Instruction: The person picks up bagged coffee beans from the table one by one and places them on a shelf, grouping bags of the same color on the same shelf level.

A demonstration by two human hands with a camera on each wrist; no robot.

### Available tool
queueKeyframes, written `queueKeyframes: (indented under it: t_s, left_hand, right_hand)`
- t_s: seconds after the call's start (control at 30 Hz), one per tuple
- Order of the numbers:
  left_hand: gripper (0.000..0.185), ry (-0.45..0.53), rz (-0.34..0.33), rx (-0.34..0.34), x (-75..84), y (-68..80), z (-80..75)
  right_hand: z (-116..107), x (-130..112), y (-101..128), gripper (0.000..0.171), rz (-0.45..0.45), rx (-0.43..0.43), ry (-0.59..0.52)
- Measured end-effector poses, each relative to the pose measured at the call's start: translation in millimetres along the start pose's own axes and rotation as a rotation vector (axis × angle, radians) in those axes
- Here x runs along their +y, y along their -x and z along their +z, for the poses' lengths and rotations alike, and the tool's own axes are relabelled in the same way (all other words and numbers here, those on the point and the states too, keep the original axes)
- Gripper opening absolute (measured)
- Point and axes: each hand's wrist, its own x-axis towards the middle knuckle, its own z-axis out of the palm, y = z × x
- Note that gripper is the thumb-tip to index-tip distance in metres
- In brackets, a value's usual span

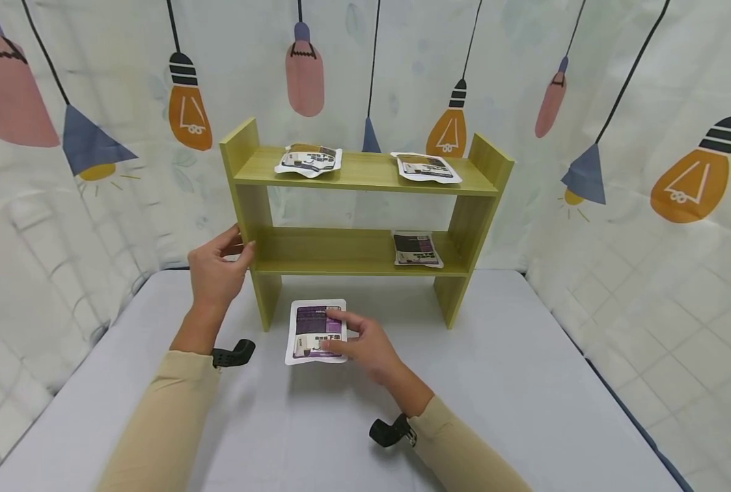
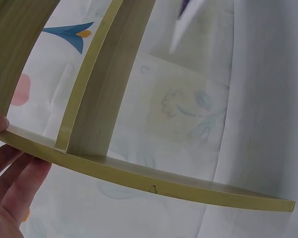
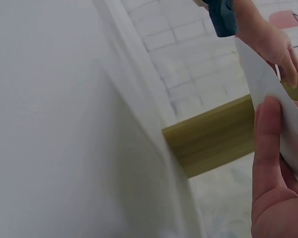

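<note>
In the head view, my left hand (image 1: 218, 270) grips the left side panel of a yellow-green wooden shelf (image 1: 365, 266), level with its lower board. The left wrist view shows the thumb on one face of the panel's edge (image 2: 154, 186) and the fingers on the other. My right hand (image 1: 365, 342) pinches a flat white packet (image 1: 313, 331) with a purple printed front by its right edge, in front of the shelf and above the table. From the right wrist, the packet's plain white back (image 3: 263, 79) shows against the fingers.
On the top board lie two flat packets, one at the left (image 1: 309, 160) and one at the right (image 1: 427, 168). A dark-labelled packet (image 1: 416, 249) lies at the right of the lower board. The shelf stands on a white-covered table (image 1: 525, 383), before a lamp-patterned curtain (image 1: 242, 61).
</note>
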Motion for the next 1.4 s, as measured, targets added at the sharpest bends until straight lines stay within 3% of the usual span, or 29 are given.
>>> queueKeyframes:
  t_s: [0.17,0.83,1.03,1.4]
  left_hand:
    - [0.041,0.003,0.002,-0.009,1.4,-0.2,-0.3]
    - [0.041,0.001,0.003,-0.011,0.5,0.4,-1.2]
    - [0.041,0.002,-0.001,-0.010,-0.9,0.8,-1.6]
    - [0.040,-0.009,0.000,-0.003,-2.6,0.3,-0.3]
  right_hand:
    - [0,-9,-3,0.061,-0.043,-0.013,-0.045]
    - [1,-34,-9,0.059,-0.126,-0.025,-0.035]
    - [1,-41,-14,0.058,-0.151,-0.038,-0.090]
    - [0,-48,-24,0.054,-0.150,-0.026,-0.072]
